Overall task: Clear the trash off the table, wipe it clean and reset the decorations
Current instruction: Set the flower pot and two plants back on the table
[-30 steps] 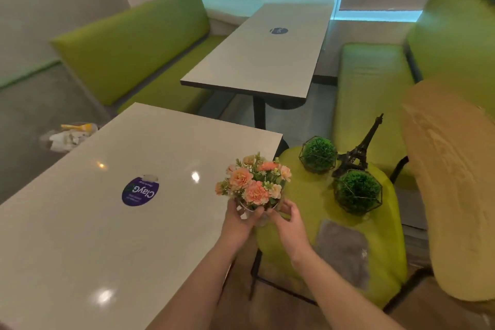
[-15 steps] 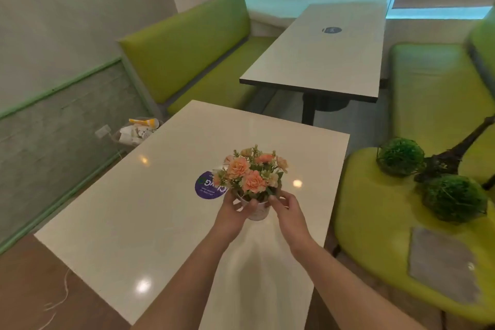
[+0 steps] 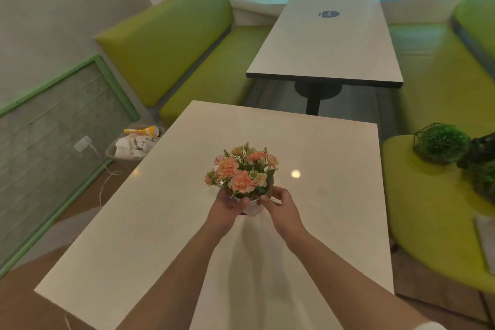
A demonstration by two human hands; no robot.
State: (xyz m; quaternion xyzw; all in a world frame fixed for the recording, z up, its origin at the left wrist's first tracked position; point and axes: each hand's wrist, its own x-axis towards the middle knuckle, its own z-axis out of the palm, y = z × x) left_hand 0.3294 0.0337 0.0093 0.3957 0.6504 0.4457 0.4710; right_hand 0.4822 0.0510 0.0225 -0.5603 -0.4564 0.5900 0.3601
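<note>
A small white pot of orange and cream flowers [image 3: 242, 172] is over the middle of the near white table [image 3: 150, 211]. My left hand [image 3: 226, 205] grips the pot from its left side and my right hand [image 3: 278, 202] grips it from the right, fingers curled round the rim. Whether the pot's base touches the tabletop is hidden by my hands. A green moss ball in a wire frame [image 3: 440, 143] sits on the green chair [image 3: 417, 211] to the right, beside a dark figurine [image 3: 479, 149] and a second moss ball [image 3: 484, 181], both cut off by the edge.
A bin full of trash [image 3: 135, 144] stands on the floor left of the table. A grey cloth [image 3: 486, 238] lies on the green chair. A second white table [image 3: 329, 43] stands behind, with green benches [image 3: 174, 43] on both sides. A cable trails across the floor at left.
Both hands carried the flower pot from beside the green chair leftward to over the table's middle. The round purple sticker is now hidden under the pot and my hands.
</note>
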